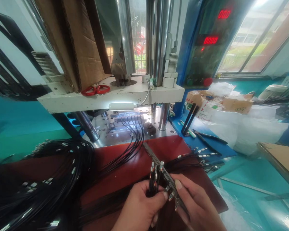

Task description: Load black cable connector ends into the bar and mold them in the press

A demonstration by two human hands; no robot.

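Note:
A small bunch of black cables (152, 181) with metal connectors at the ends is pinched in my left hand (144, 203), the tips pointing up. My right hand (195, 202) grips a long dark metal bar (156, 158), which slants from the middle of the red board down to the right. Several small metal connectors (170, 192) sit along the lower part of this bar, close to my left thumb. More black cables (132, 138) run from the press's lit lower plate (103, 133) across the red board (163, 142).
A large coil of black cables (79, 166) lies at the left. Ahead stands a press with a white plate (135, 93), bearing red-handled scissors (95, 90). On the blue surface at the right are pliers (210, 136) and more cable ends (199, 155); bags (245, 123) lie beyond.

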